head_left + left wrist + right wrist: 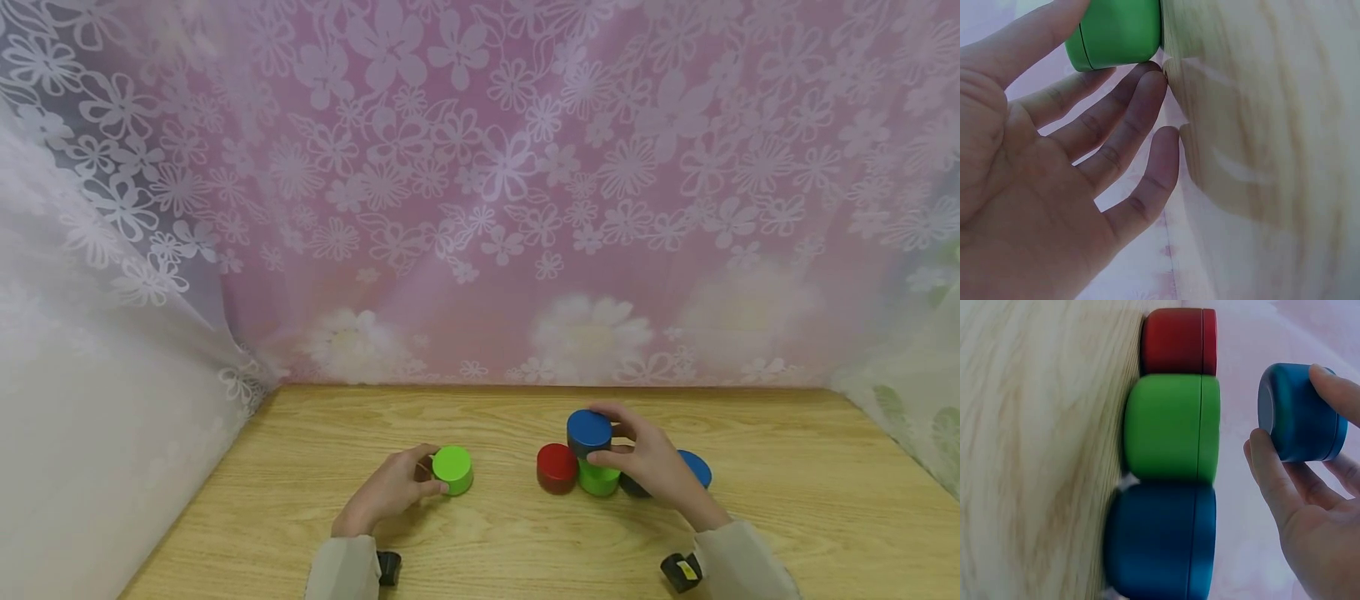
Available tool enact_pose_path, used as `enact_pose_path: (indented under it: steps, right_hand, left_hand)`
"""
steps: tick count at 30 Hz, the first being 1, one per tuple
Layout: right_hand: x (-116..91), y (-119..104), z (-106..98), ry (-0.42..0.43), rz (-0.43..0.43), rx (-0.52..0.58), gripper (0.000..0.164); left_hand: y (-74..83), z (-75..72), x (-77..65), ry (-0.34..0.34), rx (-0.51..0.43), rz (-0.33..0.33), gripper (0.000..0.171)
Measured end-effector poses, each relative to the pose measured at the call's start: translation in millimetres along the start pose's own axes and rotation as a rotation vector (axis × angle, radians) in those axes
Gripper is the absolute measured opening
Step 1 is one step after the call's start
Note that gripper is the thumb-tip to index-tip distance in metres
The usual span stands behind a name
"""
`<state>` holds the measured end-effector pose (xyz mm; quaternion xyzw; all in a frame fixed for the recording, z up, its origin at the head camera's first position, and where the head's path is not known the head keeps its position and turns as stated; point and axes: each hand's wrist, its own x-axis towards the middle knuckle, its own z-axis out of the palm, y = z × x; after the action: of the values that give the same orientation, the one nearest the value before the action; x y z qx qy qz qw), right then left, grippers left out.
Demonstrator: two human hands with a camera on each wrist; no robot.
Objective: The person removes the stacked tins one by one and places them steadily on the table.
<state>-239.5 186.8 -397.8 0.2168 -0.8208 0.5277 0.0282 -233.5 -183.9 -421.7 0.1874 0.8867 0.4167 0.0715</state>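
My left hand holds a small round green tin between thumb and fingers, down at the tabletop. In the left wrist view the green tin has a lid seam, and the fingertips lie by its side and the wood. The right hand grips a blue lidded tin by its sides, raised over a row of tins. Under it in the right wrist view stand a red tin, a second green tin and another blue tin, side by side.
A further blue-lidded tin stands at the row's right end, partly behind the right hand. The wooden table meets a pink flowered cloth at the back. Pale cloth hangs along the left side.
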Motion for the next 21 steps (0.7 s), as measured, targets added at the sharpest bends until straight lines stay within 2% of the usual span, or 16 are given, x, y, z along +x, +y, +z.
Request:
enact_pose_path:
  steps: [10,21]
  right_hand:
    - [-10,0,-18,0.036,0.027,-0.058,0.061]
    - [-18,9,-35,0.057,0.017,-0.098,0.060]
  left_hand:
    - [0.5,-0.4,0.2,0.001,-0.001,-0.028,0.058]
    - [0.6,0.1,0.2,0.000,-0.007,-0.026,0.058]
